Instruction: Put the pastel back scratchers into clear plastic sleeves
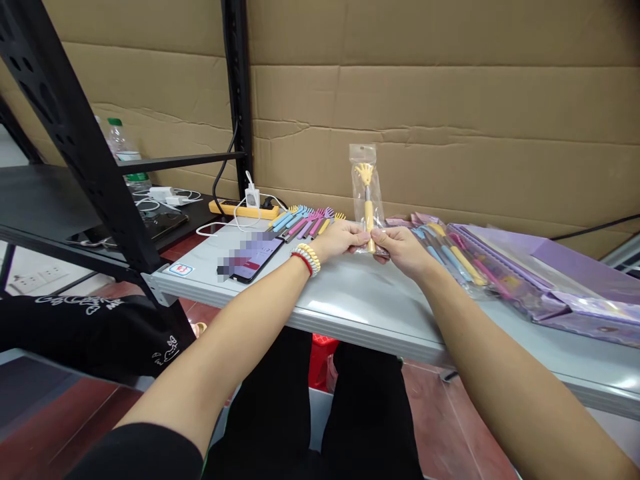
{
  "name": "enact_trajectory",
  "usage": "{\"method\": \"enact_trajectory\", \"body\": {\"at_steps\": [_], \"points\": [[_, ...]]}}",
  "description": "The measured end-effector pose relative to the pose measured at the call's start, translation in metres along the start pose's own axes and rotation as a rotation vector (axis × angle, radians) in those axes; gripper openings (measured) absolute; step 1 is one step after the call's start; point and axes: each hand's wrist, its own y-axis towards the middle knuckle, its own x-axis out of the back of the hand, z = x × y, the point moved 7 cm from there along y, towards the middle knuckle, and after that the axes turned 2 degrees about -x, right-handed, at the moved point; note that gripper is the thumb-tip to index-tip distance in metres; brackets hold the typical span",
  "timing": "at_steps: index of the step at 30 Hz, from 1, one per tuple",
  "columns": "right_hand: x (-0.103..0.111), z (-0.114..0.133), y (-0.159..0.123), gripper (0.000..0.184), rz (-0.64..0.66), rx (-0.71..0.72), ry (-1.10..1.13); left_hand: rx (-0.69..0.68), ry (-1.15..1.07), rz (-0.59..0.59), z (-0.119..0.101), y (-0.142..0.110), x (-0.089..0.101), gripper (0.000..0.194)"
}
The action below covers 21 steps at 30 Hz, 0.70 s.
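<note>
Upright in a clear plastic bag (357, 200) stands a yellow back scratcher (369, 212) with a hand-shaped head. My left hand (345, 238) and my right hand (400, 248) pinch the lower end of the bag from either side, fingers closed, just above the table. Left of my hands lies a row of unbagged back scratchers (305, 223) in blue, pink, purple and yellow. Right of my right hand, several bagged back scratchers (453, 257) lie in a pile. What the lower fingers press on is partly hidden.
A phone (255, 259) lies on the grey table (370, 310) at left, near a yellow power strip (245, 209) with a white charger (252, 196). A purple folder-like box (565, 267) is at right. A black shelf post (75, 133) rises at left; cardboard (440, 113) lines the back.
</note>
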Motion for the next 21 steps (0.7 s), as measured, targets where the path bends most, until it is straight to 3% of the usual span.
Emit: {"method": "enact_trajectory", "body": {"at_steps": [6,14,21], "points": [[-0.001,0.007,-0.002,0.060,-0.012,0.021,-0.037,-0.007,0.057,-0.002,0.001,0.001,0.000,0.040],[0.002,-0.005,0.001,0.061,-0.004,-0.016,-0.078,-0.037,0.134,0.010,-0.002,-0.002,0.001,0.041],[0.004,-0.007,0.002,0.066,-0.014,0.006,-0.311,-0.097,0.336,-0.008,0.004,0.000,0.006,0.045]]}}
